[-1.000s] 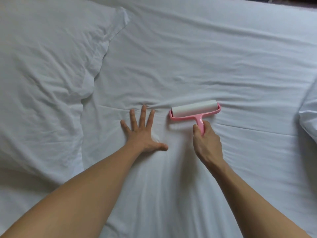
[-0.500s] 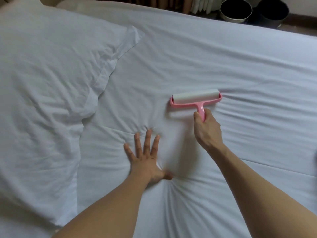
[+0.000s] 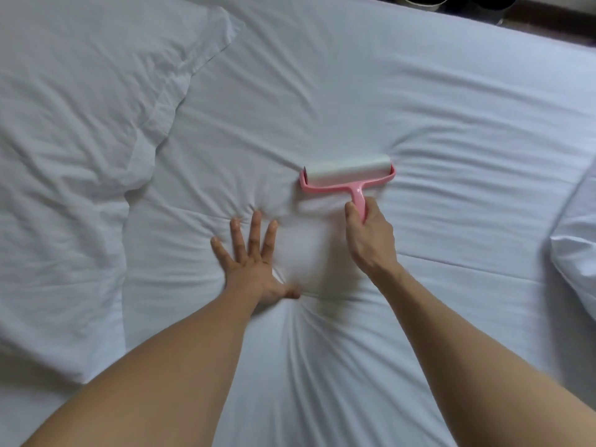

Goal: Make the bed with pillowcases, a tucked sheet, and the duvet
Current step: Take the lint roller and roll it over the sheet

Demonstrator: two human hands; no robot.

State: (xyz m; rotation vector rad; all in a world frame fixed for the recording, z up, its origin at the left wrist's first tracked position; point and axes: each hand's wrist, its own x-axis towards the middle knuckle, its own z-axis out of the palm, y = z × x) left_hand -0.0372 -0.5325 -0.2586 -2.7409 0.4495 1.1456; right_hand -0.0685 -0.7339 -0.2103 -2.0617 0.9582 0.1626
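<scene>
A white sheet [image 3: 419, 101] covers the bed and is creased around my hands. My left hand [image 3: 254, 262] lies flat on it, fingers spread, pressing the fabric down. To its right, my right hand [image 3: 371, 240] grips the pink handle of a lint roller [image 3: 348, 174], whose white roll rests on the sheet just beyond my fingers. A white pillow [image 3: 74, 156] in its case lies at the left, its open flap pointing toward the middle. Another white pillow [image 3: 577, 259] shows at the right edge.
Beyond the bed's far edge, two dark round bins [image 3: 422, 0] stand on the floor at the top right. The bed's far edge runs diagonally down to the right.
My right hand pushed the lint roller away from me over the sheet, then drew it slightly back. My left hand stayed pressed flat on the sheet.
</scene>
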